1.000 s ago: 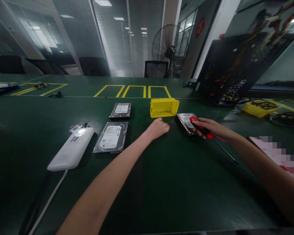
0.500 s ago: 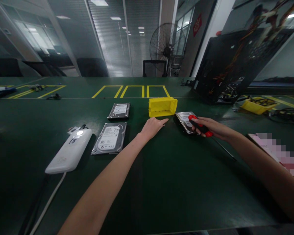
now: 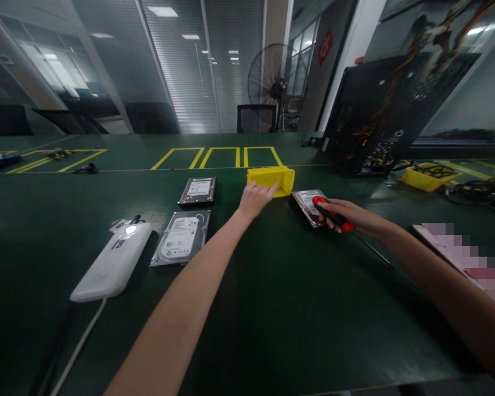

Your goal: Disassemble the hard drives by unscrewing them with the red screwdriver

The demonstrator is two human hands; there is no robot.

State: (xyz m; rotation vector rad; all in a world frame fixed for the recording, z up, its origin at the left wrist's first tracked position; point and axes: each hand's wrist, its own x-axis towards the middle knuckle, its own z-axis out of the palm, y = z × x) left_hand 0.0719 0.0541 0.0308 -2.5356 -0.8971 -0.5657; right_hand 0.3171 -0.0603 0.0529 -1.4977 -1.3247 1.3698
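My left hand (image 3: 253, 199) is at the near side of a small yellow plastic bin (image 3: 286, 180) and overlaps its lower edge. One finger stretches right across the bin's front; the others are partly hidden, and nothing shows in the hand. In my right hand (image 3: 344, 214) is a screwdriver (image 3: 332, 212) with a red and black handle, its metal shaft pointing back toward my forearm. That hand hovers at or rests on the right edge of a hard drive (image 3: 307, 204); contact is unclear. Two more hard drives lie left of the bin, a smaller one (image 3: 198, 190) behind a larger one (image 3: 181, 237).
A white power bank (image 3: 113, 264) with a cable lies at left on the green table (image 3: 247, 308). An open black computer case (image 3: 367, 115) stands at back right, near another yellow bin (image 3: 424, 179) and cables (image 3: 478, 190). A pinkish, partly blurred item (image 3: 457, 256) is at right.
My left hand has moved forward from below the yellow bin to overlap its front. My right hand stays by the hard drive with the screwdriver. The whole view has shifted slightly.
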